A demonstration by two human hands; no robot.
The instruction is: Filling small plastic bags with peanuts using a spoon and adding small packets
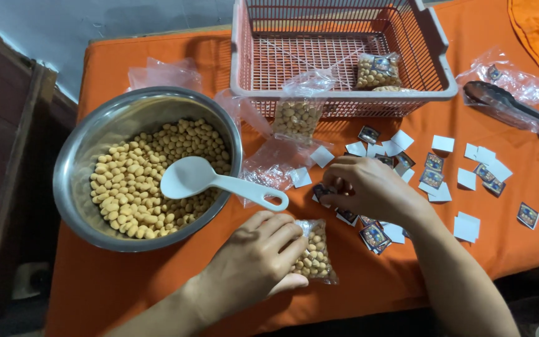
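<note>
My left hand [254,262] rests on a small clear bag of tan nuts [315,256] lying near the table's front edge, fingers curled over its left side. My right hand [369,187] sits just behind it, fingertips pinching a small square card [323,191] from the scattered cards [435,171]. A steel bowl [88,140] full of tan nuts [138,181] stands to the left, with a white plastic spoon [201,178] lying in it, handle pointing toward my hands.
A pink plastic basket [344,93] at the back holds a filled nut bag [378,72]; another filled bag [297,115] leans against its front. Empty clear bags [276,165] lie between bowl and basket. Black tongs [506,103] lie at right on the orange cloth [126,287].
</note>
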